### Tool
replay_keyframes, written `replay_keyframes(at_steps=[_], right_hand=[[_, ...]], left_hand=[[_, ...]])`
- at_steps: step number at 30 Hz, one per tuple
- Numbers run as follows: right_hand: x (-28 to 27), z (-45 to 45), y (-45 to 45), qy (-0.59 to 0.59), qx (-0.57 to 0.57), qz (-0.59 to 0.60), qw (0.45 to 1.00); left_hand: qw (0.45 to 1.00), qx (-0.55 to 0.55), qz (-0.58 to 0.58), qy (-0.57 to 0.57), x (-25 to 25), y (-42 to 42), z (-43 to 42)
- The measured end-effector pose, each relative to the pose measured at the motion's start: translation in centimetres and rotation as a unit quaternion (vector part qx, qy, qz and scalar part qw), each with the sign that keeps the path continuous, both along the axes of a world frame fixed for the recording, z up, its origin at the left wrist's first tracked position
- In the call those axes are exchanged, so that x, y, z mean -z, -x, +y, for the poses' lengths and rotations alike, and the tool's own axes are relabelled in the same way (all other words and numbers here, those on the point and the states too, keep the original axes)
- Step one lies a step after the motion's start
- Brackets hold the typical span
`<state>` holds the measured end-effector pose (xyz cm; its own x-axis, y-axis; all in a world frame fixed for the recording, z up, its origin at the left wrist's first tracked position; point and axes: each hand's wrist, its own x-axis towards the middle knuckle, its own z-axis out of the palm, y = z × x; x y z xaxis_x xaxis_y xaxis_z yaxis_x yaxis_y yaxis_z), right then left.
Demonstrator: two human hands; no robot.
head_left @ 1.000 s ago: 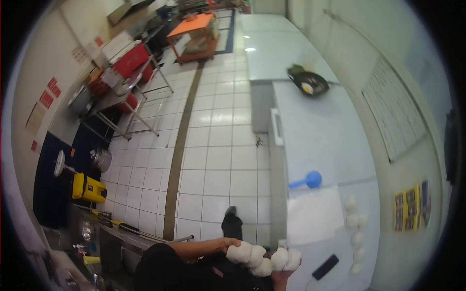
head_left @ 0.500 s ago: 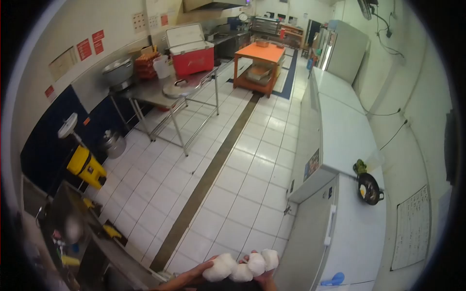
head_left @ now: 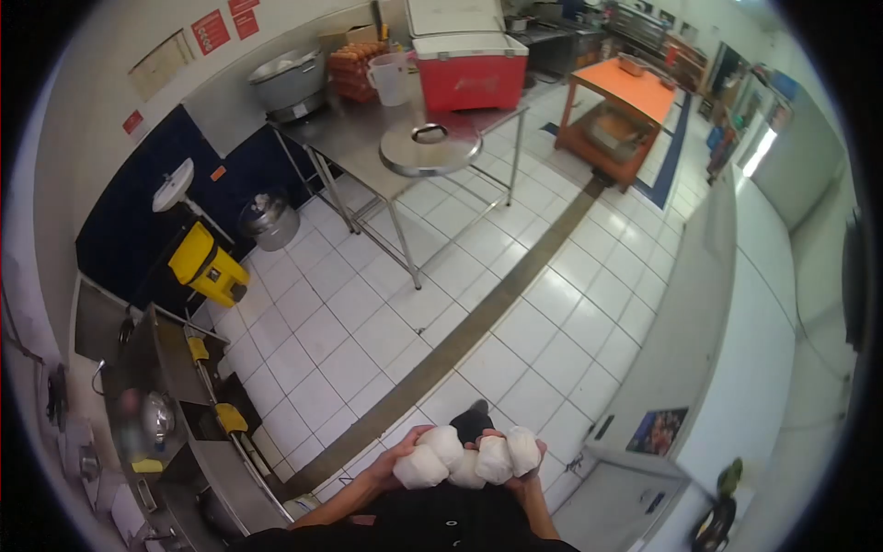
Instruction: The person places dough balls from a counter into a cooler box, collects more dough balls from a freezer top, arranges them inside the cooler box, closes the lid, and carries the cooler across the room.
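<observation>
Several white, rounded balls are held in a row at my waist, close against my dark clothing; I cannot tell whether they are dough or something wrapped. My left hand (head_left: 405, 445) is curled around the outer side of the left white balls (head_left: 421, 467), with part of its fingers hidden behind them. At the other end, my right hand (head_left: 531, 471) grips the right white balls (head_left: 495, 459) from the side and below. A lower ball (head_left: 466, 470) sits between the two groups. A dark shoe (head_left: 473, 419) shows on the floor just beyond them.
Ahead stands a steel table (head_left: 345, 138) with a large round lid (head_left: 430, 150), a red cooler (head_left: 471, 78) and a jug (head_left: 390, 79). Steel sinks (head_left: 216, 465) are at left, near a yellow bin (head_left: 210, 265). White freezers (head_left: 736, 304) line the right. An orange table (head_left: 618, 87) stands farther back.
My view has swung left and I have come forward, so the steel table and lid look nearer. The freezers and pan slid toward the right edge. Both hands still hold the white balls.
</observation>
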<state>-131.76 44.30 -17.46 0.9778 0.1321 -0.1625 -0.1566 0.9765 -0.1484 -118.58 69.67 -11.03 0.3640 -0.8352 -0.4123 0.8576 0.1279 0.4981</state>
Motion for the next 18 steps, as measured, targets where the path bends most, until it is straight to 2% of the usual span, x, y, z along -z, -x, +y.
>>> replay_keyframes(at_steps=[4,6,8,9,12,13,15,17,18], right_hand=[[-2.7,-9.1,-11.0,0.021,-0.019,0.044,0.999],[0.4,-14.0,-15.8,0.020,-0.034,0.024,0.999],[3.6,-19.0,-20.1,0.015,-0.047,-0.003,0.999],[5.2,-21.9,-22.4,-0.005,-0.098,0.004,0.995],[7.9,-29.3,-31.6,0.076,-0.152,0.020,0.985],[12.5,-32.6,-33.9,0.085,-0.125,0.077,0.986],[11.7,-38.1,-39.5,0.104,-0.083,0.149,0.980],[5.0,-40.7,-50.0,0.046,-0.160,0.001,0.986],[4.7,-42.2,-52.7,0.055,-0.155,0.004,0.986]], left_hand=[[0.999,-0.021,0.011,0.025,-2.6,-10.6,-9.1],[0.997,0.022,-0.058,0.048,-2.0,-15.6,-12.7],[0.997,0.026,-0.055,0.048,0.0,-20.4,-16.6],[0.997,0.030,-0.057,0.049,0.9,-23.6,-18.6],[0.990,0.083,-0.089,0.068,3.4,-33.9,-25.0],[0.988,0.083,-0.103,0.078,4.4,-37.6,-27.3],[0.985,0.089,-0.107,0.097,4.6,-44.6,-32.1],[0.980,0.099,-0.125,0.116,4.0,-52.4,-36.4],[0.984,0.087,-0.108,0.110,3.0,-55.2,-37.9]])
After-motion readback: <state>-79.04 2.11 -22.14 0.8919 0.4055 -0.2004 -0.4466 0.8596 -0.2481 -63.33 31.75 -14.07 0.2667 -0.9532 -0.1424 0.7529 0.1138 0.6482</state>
